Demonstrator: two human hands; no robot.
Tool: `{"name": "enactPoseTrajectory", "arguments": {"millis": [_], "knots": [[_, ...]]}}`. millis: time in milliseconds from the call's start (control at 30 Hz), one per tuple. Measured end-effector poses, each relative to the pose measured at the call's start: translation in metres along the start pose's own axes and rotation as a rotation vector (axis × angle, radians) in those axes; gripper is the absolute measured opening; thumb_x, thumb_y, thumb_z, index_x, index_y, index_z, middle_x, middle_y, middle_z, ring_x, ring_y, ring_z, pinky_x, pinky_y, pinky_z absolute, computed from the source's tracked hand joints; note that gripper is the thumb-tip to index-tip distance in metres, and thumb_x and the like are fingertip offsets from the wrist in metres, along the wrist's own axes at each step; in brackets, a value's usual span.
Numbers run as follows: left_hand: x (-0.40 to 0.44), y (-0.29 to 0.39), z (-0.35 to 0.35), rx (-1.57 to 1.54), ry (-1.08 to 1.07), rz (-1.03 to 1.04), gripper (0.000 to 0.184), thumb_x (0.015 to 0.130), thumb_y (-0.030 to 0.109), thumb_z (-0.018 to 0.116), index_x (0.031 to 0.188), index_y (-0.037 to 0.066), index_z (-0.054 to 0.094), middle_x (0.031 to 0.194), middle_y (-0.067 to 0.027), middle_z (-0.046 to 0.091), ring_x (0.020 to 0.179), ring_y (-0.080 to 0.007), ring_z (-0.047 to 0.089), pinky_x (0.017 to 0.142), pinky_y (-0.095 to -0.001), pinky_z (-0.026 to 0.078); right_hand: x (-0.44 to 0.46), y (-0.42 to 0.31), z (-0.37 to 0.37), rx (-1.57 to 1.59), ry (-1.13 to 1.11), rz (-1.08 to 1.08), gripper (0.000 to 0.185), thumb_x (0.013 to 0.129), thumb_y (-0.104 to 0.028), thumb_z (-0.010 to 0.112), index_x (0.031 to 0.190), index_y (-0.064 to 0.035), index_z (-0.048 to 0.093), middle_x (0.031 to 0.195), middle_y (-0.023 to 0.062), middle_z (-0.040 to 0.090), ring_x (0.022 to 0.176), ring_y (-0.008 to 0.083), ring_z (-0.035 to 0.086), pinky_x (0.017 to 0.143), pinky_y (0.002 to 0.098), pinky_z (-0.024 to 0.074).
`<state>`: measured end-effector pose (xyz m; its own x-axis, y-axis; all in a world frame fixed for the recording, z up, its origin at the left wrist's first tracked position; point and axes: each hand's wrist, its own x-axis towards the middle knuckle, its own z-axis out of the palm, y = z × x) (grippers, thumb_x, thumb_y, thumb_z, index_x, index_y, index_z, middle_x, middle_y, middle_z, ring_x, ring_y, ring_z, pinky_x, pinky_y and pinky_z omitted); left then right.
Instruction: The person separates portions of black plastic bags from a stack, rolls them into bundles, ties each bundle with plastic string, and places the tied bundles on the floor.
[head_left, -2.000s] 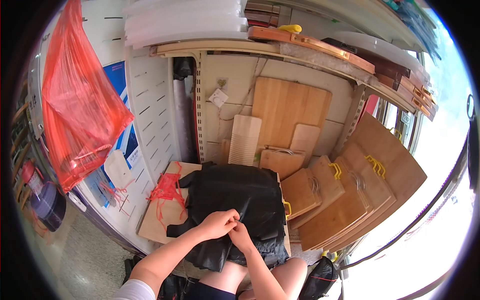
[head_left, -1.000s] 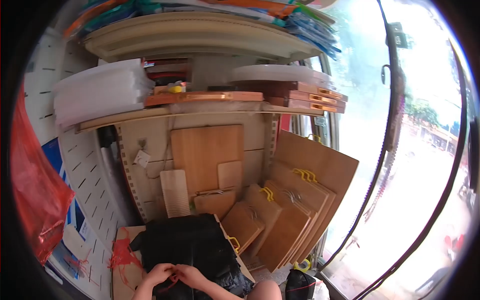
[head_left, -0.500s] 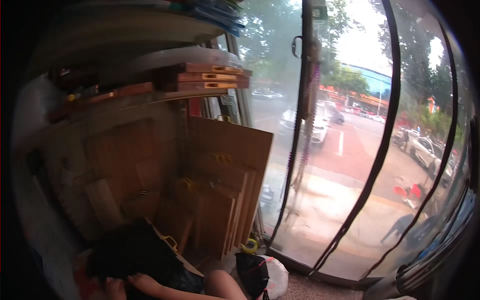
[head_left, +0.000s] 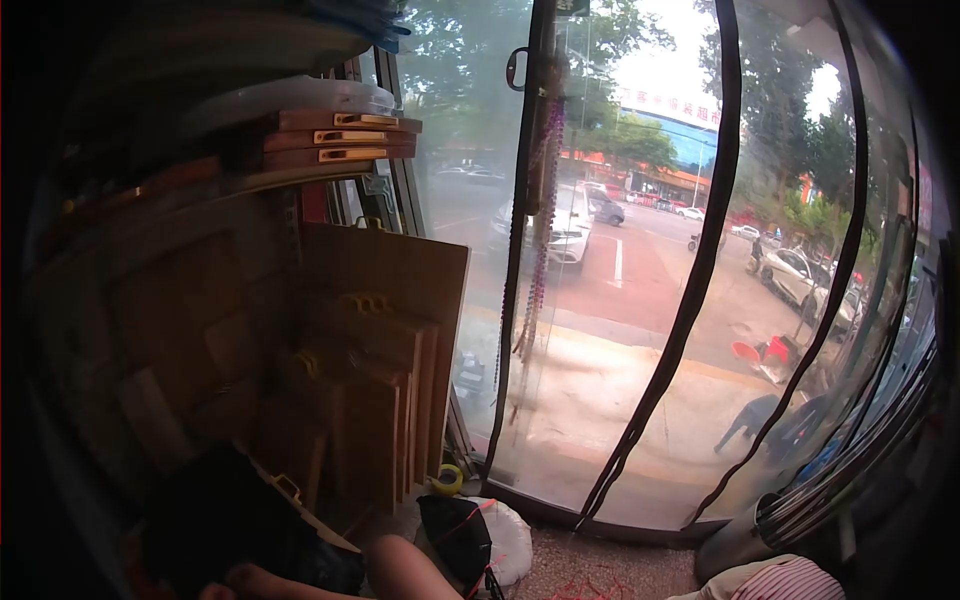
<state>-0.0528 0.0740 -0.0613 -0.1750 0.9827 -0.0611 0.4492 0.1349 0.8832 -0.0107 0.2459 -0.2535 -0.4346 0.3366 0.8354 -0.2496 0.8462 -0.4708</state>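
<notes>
At the bottom left edge, my right hand [head_left: 252,580] lies against the lower side of a dark black sheet-like thing [head_left: 210,515]. Only a sliver of my left hand [head_left: 216,592] shows beside it. Shadow and the frame edge hide the fingers of both, so what they hold cannot be made out. The black thing lies in front of a board with a yellow handle [head_left: 286,488]. A bare knee [head_left: 402,568] rises to the right of my forearm.
Brown boards [head_left: 388,280] lean upright on the left, below a shelf with stacked handled wooden cases [head_left: 345,138]. A tape roll [head_left: 448,480], a black pouch [head_left: 455,540] and a white bundle [head_left: 514,545] sit on the floor. Striped cloth [head_left: 795,580] lies lower right, before a glass door [head_left: 640,420].
The view has turned right and slightly down, so the scene sits further left. My hands are lower and more cut off by the frame; striped cloth and red strings now show at the bottom.
</notes>
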Motion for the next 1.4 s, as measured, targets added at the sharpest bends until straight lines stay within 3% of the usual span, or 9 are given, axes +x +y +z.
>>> {"name": "enactPoseTrajectory", "arguments": {"millis": [67,133,200,467,500,533,700,800,1400], "knots": [[0.003,0.012,0.001,-0.113,-0.011,-0.107,0.014,0.095,0.019,0.054,0.09,0.008,0.061,0.067,0.0056,0.046,0.053,-0.0024,0.037,0.046,-0.0188,0.029,0.011,-0.061,-0.031,0.678,-0.165,0.793,0.009,0.084,-0.01,0.056,0.081,-0.0034,0.062,0.061,0.0003,0.055,0.048,0.0087,0.051,0.041,0.0246,0.0398],[0.007,0.01,0.0,-0.165,-0.013,-0.134,0.015,0.095,0.02,0.054,0.089,0.008,0.061,0.065,0.006,0.045,0.05,-0.0021,0.036,0.044,-0.0189,0.027,0.011,-0.081,-0.035,0.677,-0.116,0.821,0.012,0.086,-0.013,0.056,0.083,-0.003,0.063,0.061,0.0018,0.057,0.048,0.0095,0.052,0.041,0.0256,0.0415],[0.016,-0.018,-0.01,-0.263,-0.06,-0.064,0.018,0.096,0.023,0.053,0.095,0.007,0.062,0.072,0.003,0.051,0.057,-0.0049,0.044,0.05,-0.0202,0.035,0.021,-0.097,-0.047,0.589,-0.136,0.888,0.015,0.087,-0.014,0.056,0.081,-0.003,0.063,0.06,0.0022,0.057,0.05,0.0086,0.053,0.042,0.0258,0.0428],[0.038,-0.063,-0.003,-0.815,0.488,-0.081,0.027,0.097,0.025,0.051,0.11,0.004,0.061,0.097,-0.0065,0.061,0.086,-0.0149,0.059,0.075,-0.0288,0.047,-0.002,-0.046,0.006,0.614,-0.003,0.886,0.023,0.089,-0.023,0.059,0.077,-0.0048,0.064,0.059,-0.0017,0.055,0.049,0.0068,0.049,0.043,0.0231,0.0375],[0.008,-0.023,-0.001,-0.166,0.213,0.095,0.031,0.099,0.024,0.047,0.119,0.003,0.058,0.116,-0.0103,0.059,0.107,-0.0218,0.056,0.093,-0.0341,0.042,-0.006,-0.038,0.008,0.686,0.01,0.875,0.022,0.09,-0.024,0.06,0.078,-0.0054,0.064,0.059,-0.0028,0.054,0.048,0.0066,0.048,0.043,0.0227,0.0361],[-0.001,-0.012,0.005,0.176,0.174,0.192,0.029,0.099,0.022,0.046,0.118,0.004,0.058,0.115,-0.0098,0.06,0.105,-0.0228,0.057,0.09,-0.0329,0.043,-0.003,-0.045,0.001,0.761,0.004,0.915,0.022,0.09,-0.025,0.059,0.08,-0.006,0.065,0.059,-0.004,0.053,0.048,0.0061,0.046,0.042,0.0224,0.0348],[0.002,-0.017,0.007,0.302,0.162,0.349,0.023,0.097,0.014,0.049,0.114,0.004,0.059,0.108,-0.0119,0.063,0.099,-0.0246,0.059,0.087,-0.033,0.045,0.005,-0.077,-0.024,0.922,-0.034,0.983,0.022,0.093,-0.028,0.057,0.09,-0.0077,0.066,0.056,-0.0079,0.046,0.046,0.0039,0.04,0.041,0.0212,0.0298],[0.003,-0.019,0.0,0.334,0.107,0.225,0.021,0.095,0.014,0.052,0.111,0.002,0.06,0.105,-0.012,0.064,0.097,-0.0248,0.06,0.086,-0.0325,0.045,0.003,-0.081,-0.028,0.982,-0.065,0.948,0.026,0.094,-0.031,0.055,0.094,-0.0073,0.066,0.058,-0.0079,0.047,0.046,0.0041,0.041,0.041,0.0208,0.0305],[0.006,-0.049,0.015,0.072,0.213,0.229,0.018,0.089,0.01,0.061,0.102,-0.002,0.062,0.094,-0.0072,0.065,0.09,-0.0158,0.058,0.081,-0.0284,0.045,0.005,-0.091,-0.046,0.878,-0.092,0.965,0.028,0.095,-0.034,0.055,0.098,-0.0071,0.064,0.065,-0.0057,0.05,0.053,0.0041,0.044,0.045,0.02,0.0342]]}}
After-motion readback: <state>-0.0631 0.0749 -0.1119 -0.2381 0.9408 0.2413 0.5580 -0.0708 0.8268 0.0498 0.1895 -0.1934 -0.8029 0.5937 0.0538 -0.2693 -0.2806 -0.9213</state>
